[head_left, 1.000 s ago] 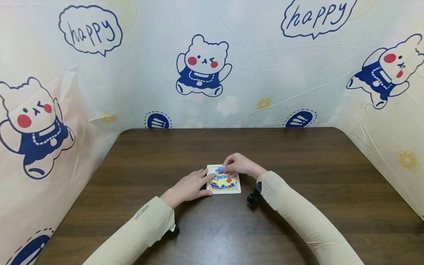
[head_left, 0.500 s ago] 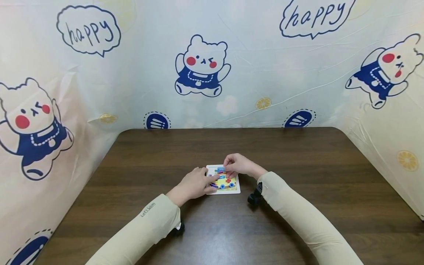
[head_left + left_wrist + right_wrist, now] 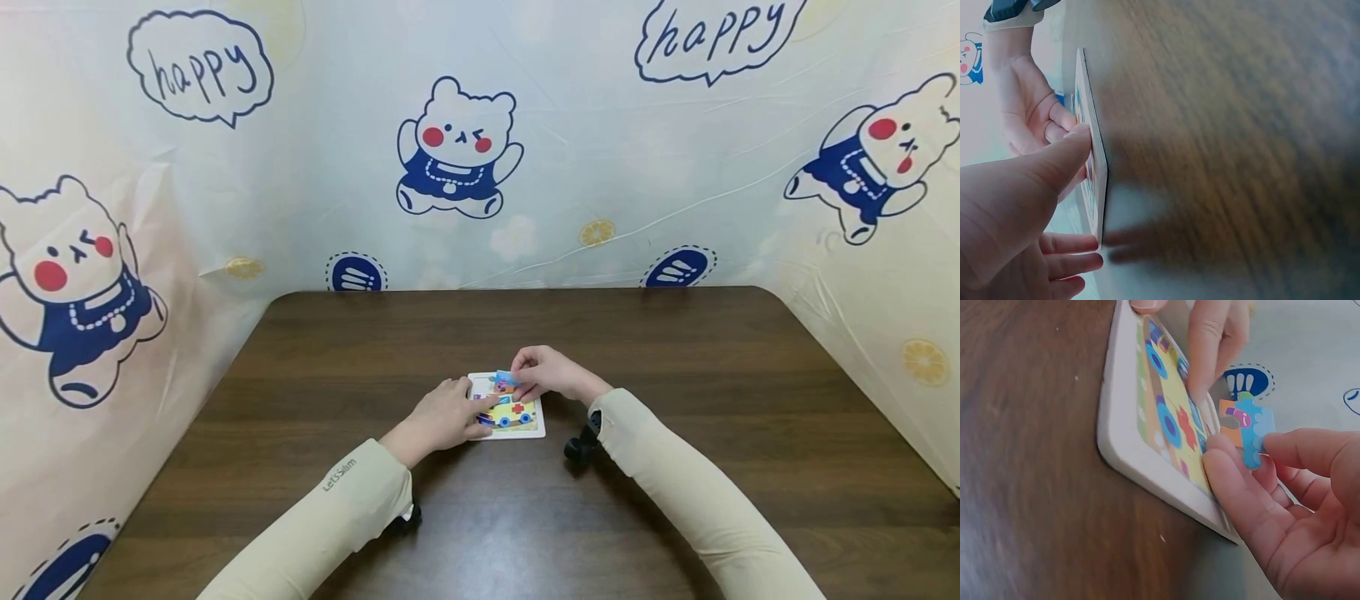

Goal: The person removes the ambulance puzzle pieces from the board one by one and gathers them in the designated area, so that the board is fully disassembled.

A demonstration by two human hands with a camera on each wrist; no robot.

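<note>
A small jigsaw puzzle in a white-rimmed tray [image 3: 542,427] lies on the table, its picture a yellow ambulance [image 3: 1175,403]. My right hand [image 3: 553,372] pinches a jigsaw piece [image 3: 1255,428], blue with orange and pink, by its edge between thumb and finger. That piece is tilted up, raised over the tray's far part. At the tray's left side is my left hand [image 3: 442,414]. Its index finger reaches across and touches the puzzle, while the thumb [image 3: 1075,150] rests at the near rim. The left fingers cover part of the picture.
The brown wooden table [image 3: 637,333] surrounds the tray. Behind it hangs a pale cloth [image 3: 570,167] printed with bears. Both wrists carry black cameras; the right one [image 3: 579,450] sits low near the tabletop.
My left hand has moved slightly right, its index finger shifting farther over the puzzle. The piece in my right hand has lifted and tilted up from the tray's far part.
</note>
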